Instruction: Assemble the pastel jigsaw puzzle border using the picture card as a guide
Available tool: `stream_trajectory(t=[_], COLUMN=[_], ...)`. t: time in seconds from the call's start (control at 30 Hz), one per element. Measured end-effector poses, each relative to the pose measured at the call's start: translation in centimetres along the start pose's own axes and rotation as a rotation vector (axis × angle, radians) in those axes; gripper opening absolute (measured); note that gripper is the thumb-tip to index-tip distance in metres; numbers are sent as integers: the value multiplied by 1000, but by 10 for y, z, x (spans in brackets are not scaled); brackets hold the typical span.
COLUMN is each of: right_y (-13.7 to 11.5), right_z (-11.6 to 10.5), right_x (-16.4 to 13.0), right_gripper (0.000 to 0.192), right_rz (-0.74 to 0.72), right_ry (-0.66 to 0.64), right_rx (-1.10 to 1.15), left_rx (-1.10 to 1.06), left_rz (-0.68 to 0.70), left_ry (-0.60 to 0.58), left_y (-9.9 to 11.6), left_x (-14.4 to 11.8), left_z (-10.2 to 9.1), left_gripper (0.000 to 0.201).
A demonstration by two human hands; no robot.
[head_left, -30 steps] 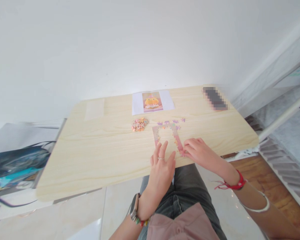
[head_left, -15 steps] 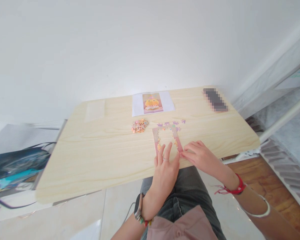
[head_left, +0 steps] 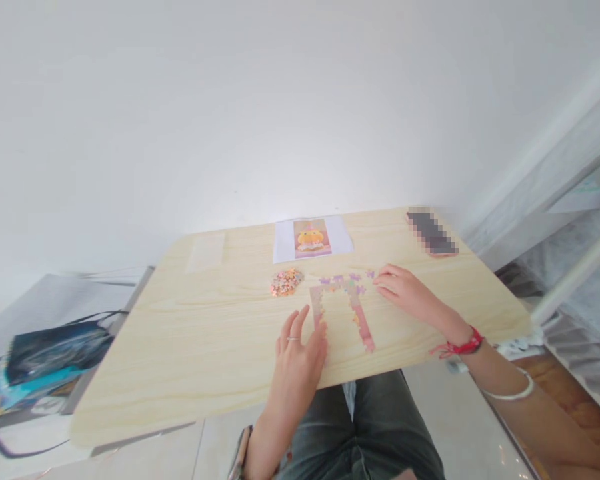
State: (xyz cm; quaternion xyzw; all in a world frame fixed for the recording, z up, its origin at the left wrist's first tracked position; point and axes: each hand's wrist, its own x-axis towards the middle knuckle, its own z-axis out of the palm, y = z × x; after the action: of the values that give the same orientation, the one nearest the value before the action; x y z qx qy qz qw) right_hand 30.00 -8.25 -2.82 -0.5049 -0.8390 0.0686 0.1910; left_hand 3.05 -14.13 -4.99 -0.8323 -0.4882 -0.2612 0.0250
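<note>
A partly joined jigsaw border (head_left: 364, 328) lies near the table's front edge, pink along the sides and paler at the top. My left hand (head_left: 296, 357) rests at its left side, fingers apart, the thumb over the lower left strip and covering part of it. Above the border's top edge sit several loose purple jigsaw pieces (head_left: 355, 276). My right hand (head_left: 405, 293) is just right of these, its fingers stretched toward the rightmost piece (head_left: 370, 273), and nothing shows in it. A heap of loose jigsaw pieces (head_left: 286, 283) lies left of the border.
A white sheet with a printed picture of a yellow figure (head_left: 311, 239) lies at the back of the wooden table (head_left: 190, 340). A blurred-out phone (head_left: 433, 232) is at the back right, a pale translucent sheet (head_left: 205, 253) at the back left. Bags (head_left: 60, 350) stand beyond the left edge.
My right hand has moved from the border's lower right corner up to the loose purple pieces. My left hand has shifted left, uncovering the inside of the border. The view has tilted upward.
</note>
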Motion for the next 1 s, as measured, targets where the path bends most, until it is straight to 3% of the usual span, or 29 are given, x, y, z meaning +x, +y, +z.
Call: stream_trajectory(t=[0.13,0.27,1.0], right_y=[19,23,-2], right_z=[7,15,16], right_x=[25,32,1], right_gripper=[14,9,10], right_rz=[71,96,118], right_ry=[-24,-40,10], right_rx=[-8,-2,-61], left_rx=[-13,-30,-105], left_rz=[-27,-57,-66], left_ry=[47,48,-2], left_y=[-30,-41,-34], left_x=[-3,-10,-22], left_z=[-2,-3,-3], left_gripper=[23,22,21])
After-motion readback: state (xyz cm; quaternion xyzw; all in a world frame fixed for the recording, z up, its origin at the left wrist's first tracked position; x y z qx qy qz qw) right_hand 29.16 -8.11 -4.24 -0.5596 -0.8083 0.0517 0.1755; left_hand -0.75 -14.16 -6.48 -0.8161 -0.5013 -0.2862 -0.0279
